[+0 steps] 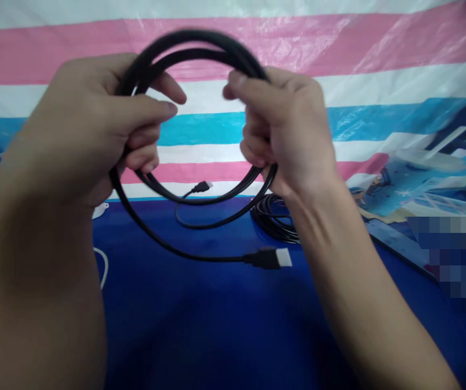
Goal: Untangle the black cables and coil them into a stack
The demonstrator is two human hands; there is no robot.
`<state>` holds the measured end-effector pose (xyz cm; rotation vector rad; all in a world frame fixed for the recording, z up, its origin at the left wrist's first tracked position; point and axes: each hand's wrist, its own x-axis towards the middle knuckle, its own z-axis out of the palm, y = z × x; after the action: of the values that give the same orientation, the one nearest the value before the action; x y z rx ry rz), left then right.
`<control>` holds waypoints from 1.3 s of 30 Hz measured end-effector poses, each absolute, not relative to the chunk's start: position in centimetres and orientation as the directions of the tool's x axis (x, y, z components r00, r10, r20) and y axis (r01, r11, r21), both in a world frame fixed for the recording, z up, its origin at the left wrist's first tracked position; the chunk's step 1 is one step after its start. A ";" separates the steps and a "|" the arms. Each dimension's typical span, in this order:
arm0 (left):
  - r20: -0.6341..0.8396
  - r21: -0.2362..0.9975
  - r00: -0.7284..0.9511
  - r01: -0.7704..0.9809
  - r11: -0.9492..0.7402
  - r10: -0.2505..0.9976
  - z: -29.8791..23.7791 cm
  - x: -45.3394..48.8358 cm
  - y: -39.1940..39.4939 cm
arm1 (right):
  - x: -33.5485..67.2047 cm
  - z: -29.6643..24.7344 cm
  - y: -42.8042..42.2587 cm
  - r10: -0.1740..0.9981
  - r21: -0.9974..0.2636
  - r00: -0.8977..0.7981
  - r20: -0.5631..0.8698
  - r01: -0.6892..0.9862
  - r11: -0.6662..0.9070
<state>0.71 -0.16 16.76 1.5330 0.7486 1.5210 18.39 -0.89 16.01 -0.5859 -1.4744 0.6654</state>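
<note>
I hold a thick black cable (200, 42) wound into a round coil in front of me, above a blue table surface (200, 319). My left hand (94, 130) is closed around the coil's left side. My right hand (287, 127) is closed around its right side, thumb pressed on the top strands. One loose end hangs below the coil and ends in a black plug with a silver tip (273, 258).
A second thin black cable with a small plug (201, 187) and a coiled black bundle (273, 216) lie on the blue surface behind. A white cable (103, 265) shows at the left. A pink, white and blue striped sheet (338, 49) hangs behind.
</note>
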 end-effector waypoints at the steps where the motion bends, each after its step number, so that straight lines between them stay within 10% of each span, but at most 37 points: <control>1: 0.583 0.812 0.136 -0.074 -0.578 0.801 17.0 1.4 -0.6 | 18.4 16.0 -0.8 0.709 -0.704 0.039 0.704 -0.092 0.705; 7: 0.507 0.835 0.184 -0.346 -0.427 0.842 17.0 4.6 -0.8 | 18.5 16.1 -0.5 0.712 -0.671 0.264 0.651 -0.239 0.702; 15: 0.266 0.727 0.046 -0.665 -0.169 0.963 15.6 5.0 1.4 | 19.3 16.7 0.1 0.871 -0.842 -0.215 0.442 -0.434 0.320; 22: 0.015 0.478 -0.092 -0.874 -0.088 0.996 14.4 5.5 2.5 | 18.3 15.3 1.0 0.896 -0.758 -0.246 0.369 -0.637 0.138; 32: 0.247 0.726 -0.069 -0.647 -0.232 0.967 14.2 6.6 2.0 | 17.8 15.9 0.9 0.973 -0.851 0.006 0.231 -0.484 0.205; 39: 0.215 0.911 -0.169 -0.319 -0.260 0.962 10.5 7.0 5.1 | 20.1 17.5 0.0 0.800 -0.703 0.304 0.517 -0.382 0.600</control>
<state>7.05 5.09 10.48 1.0491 0.9113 1.6271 20.10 0.02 17.47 -0.5036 -0.9737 0.8281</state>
